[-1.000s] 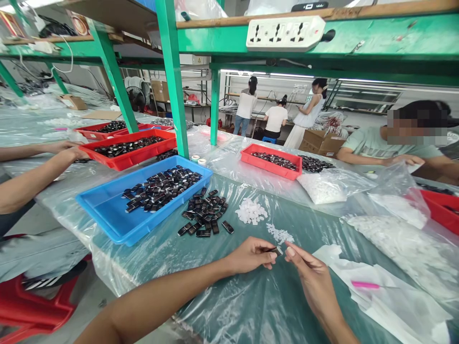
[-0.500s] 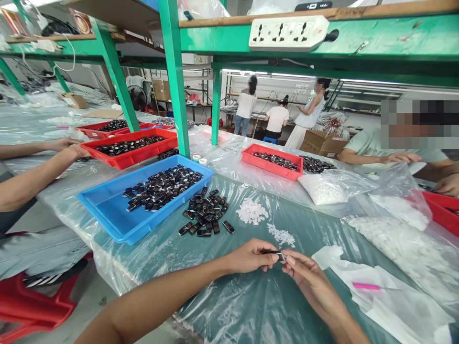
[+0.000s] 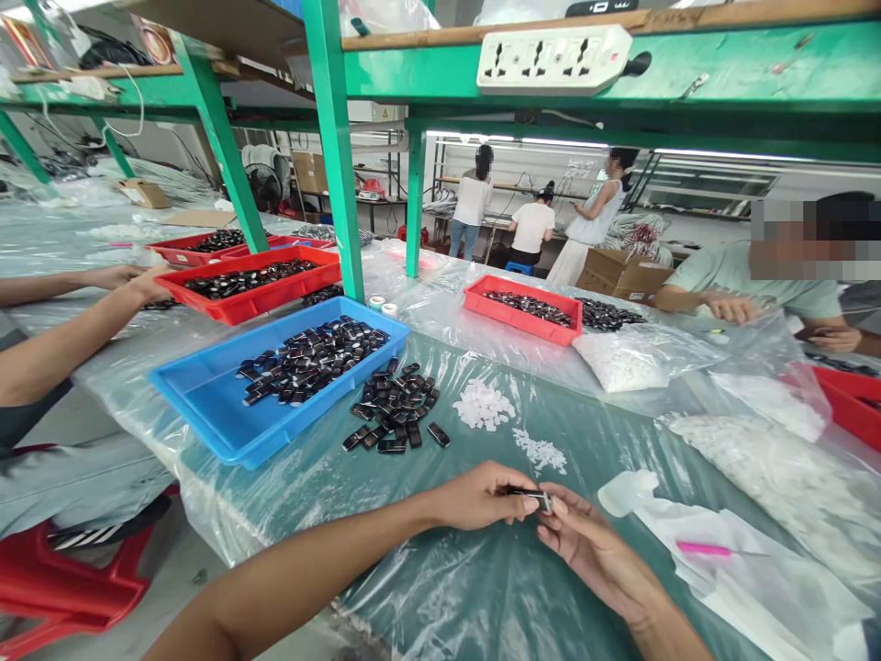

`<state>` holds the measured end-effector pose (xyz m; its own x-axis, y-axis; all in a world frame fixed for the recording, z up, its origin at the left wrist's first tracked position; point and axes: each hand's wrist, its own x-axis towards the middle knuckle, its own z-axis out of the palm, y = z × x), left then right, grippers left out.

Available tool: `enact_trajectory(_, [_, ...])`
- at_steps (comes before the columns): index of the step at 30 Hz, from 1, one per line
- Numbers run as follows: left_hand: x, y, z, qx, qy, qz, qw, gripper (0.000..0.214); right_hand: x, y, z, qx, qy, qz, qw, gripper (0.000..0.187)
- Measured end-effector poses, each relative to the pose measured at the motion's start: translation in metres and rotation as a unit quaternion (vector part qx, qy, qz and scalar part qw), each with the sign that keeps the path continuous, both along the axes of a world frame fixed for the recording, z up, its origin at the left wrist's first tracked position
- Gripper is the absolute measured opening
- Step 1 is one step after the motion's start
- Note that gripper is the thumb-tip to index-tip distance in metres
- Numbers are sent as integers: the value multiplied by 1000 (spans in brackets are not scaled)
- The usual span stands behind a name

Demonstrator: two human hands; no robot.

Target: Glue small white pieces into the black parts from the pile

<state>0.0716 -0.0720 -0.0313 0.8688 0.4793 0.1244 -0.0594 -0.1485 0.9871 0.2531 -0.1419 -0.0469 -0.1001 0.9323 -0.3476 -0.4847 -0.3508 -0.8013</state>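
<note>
My left hand (image 3: 482, 496) is closed around a small black rectangular plastic piece (image 3: 542, 499) with a pale end, held just above the table's near side. My right hand (image 3: 592, 546) pinches the far end of that piece between thumb and forefinger, its other fingers loosely curled. Whether a tiny white part is also in the right fingertips cannot be made out. Beyond the hands lie a pile of small white bits (image 3: 540, 453) and a pile of larger white pieces (image 3: 484, 406). To their left is a heap of similar black pieces (image 3: 395, 408).
A blue tray (image 3: 199, 404) partly filled with black pieces stands left. Red trays (image 3: 523, 323) (image 3: 254, 305) sit farther back. Bags of white parts (image 3: 777, 487) and a pink-handled tool (image 3: 703, 549) lie right. A green post (image 3: 337, 165) rises behind the blue tray. Co-workers sit at both sides.
My right hand has shifted slightly down and its fingers have opened a little around the black piece's end. The piece has turned to show more of its pale end.
</note>
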Motion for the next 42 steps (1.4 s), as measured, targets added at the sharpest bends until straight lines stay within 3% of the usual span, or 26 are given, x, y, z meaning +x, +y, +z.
enact_trajectory(6, [-1, 3, -2, 2, -14, -25, 1000, 40, 1, 1, -3, -18, 34, 12, 999, 21])
enact_trajectory(12, [-2, 2, 1, -51, 4, -50, 997, 44, 2, -1, -2, -17, 49, 43, 998, 19])
enact_trajectory(18, [-3, 4, -1, -66, 9, -70, 995, 50, 3, -4, -4, -13, 24, 78, 997, 15])
enact_trajectory(21, [-4, 8, -4, -15, 60, -39, 997, 50, 0, 0, -8, -8, -43, 60, 997, 17])
enact_trajectory(26, [-6, 12, -3, 34, 92, 44, 994, 49, -11, 5, -10, 38, -113, -29, 992, 33])
enact_trajectory(29, [-15, 15, 11, 43, 94, 91, 991, 49, -11, 5, -9, 66, -135, -59, 987, 41])
enact_trajectory(32, [-34, 24, 35, 84, 111, 170, 975, 50, -9, 4, -8, 90, -174, -66, 978, 43])
enact_trajectory(34, [-56, 35, 55, 160, 136, 256, 944, 49, -9, 3, -9, 102, -191, -48, 975, 40])
enact_trajectory(36, [-83, 50, 76, 250, 182, 335, 890, 45, -11, 2, -10, 108, -199, -26, 974, 35])
enact_trajectory(38, [-113, 65, 96, 328, 279, 429, 794, 41, -15, 2, -9, 114, -201, -13, 973, 31])
enact_trajectory(40, [-139, 77, 111, 361, 305, 487, 735, 48, -18, 1, -8, 124, -204, -8, 971, 28])
enact_trajectory(42, [-155, 78, 122, 429, 395, 557, 592, 60, -19, 2, -5, 135, -205, -10, 969, 26])
